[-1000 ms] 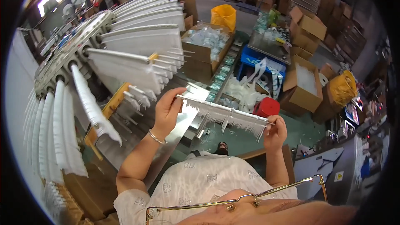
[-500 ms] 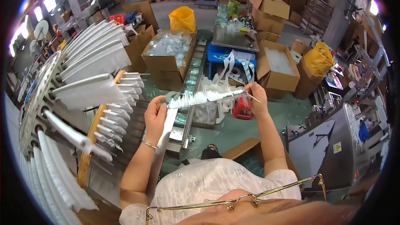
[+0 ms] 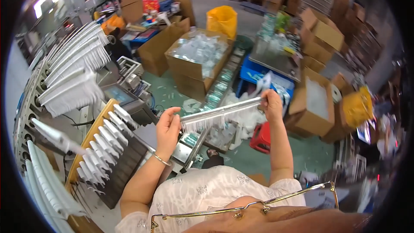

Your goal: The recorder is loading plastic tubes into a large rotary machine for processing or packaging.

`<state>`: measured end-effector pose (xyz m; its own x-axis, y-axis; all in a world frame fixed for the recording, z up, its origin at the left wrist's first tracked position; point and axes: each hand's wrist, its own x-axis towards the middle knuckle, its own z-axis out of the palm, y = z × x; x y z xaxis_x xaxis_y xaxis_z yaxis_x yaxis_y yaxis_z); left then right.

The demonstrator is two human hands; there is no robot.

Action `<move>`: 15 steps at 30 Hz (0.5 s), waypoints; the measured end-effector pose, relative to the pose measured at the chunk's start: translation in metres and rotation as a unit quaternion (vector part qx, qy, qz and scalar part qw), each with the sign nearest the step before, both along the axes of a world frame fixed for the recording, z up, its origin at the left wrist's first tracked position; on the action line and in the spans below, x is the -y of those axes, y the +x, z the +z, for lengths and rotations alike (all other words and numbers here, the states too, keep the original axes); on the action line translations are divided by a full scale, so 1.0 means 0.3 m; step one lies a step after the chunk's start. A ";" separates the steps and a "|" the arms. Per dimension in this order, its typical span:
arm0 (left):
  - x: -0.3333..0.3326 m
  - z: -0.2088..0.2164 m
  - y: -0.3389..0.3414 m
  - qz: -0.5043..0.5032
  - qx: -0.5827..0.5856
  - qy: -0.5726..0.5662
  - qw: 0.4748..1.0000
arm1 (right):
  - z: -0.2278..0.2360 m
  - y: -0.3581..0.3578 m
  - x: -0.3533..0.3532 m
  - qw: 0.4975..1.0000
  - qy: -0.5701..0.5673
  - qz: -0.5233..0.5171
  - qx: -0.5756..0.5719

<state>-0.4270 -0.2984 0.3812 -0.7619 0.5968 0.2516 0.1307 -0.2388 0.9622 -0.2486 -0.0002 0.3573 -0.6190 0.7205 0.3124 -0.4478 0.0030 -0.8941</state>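
Observation:
A long clear plastic strip with a fringe of small white parts hanging from it runs between my two hands at chest height. My left hand grips its near left end, a thin bangle on that wrist. My right hand pinches the far right end, held a little higher. To my left stands a big wheel-like rack with many white comb-like strips fanned out on its arms. A wooden board with rows of white pins sits just below my left hand.
An open cardboard box of clear bags lies ahead, a yellow bag behind it. A blue crate, a red stool and several cardboard boxes stand to the right on the green floor. Spectacle frames hang at the bottom edge.
My view has swung left and down. Both hands have kept their hold on the strip, which now tilts up toward the right hand, and the pin board has come into view under my left hand.

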 end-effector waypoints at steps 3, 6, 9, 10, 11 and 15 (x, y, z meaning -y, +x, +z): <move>-0.164 0.016 -0.080 0.055 0.048 -0.032 0.997 | 0.024 -0.182 -0.205 1.000 0.031 0.005 0.000; -0.252 0.063 -0.173 0.133 0.061 -0.002 0.989 | 0.066 -0.366 -0.324 0.990 0.107 0.090 -0.011; -0.307 0.107 -0.237 0.198 -0.049 -0.020 0.979 | 0.118 -0.549 -0.404 0.989 0.128 0.075 -0.008; -0.318 0.127 -0.261 0.237 -0.067 -0.009 0.969 | 0.129 -0.595 -0.412 0.989 0.093 0.109 -0.046; -0.327 0.143 -0.273 0.269 -0.075 -0.005 0.960 | 0.137 -0.642 -0.423 0.987 0.089 0.122 -0.052; -0.365 0.199 -0.322 0.298 -0.124 0.020 0.946 | 0.177 -0.830 -0.454 0.983 0.024 0.176 -0.053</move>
<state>-0.5235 -0.1888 0.4409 -0.8748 0.0661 0.4800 0.4741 -0.0874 0.8761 -0.4977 0.1360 0.4104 -0.7898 0.4503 0.4165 -0.5185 -0.1275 -0.8455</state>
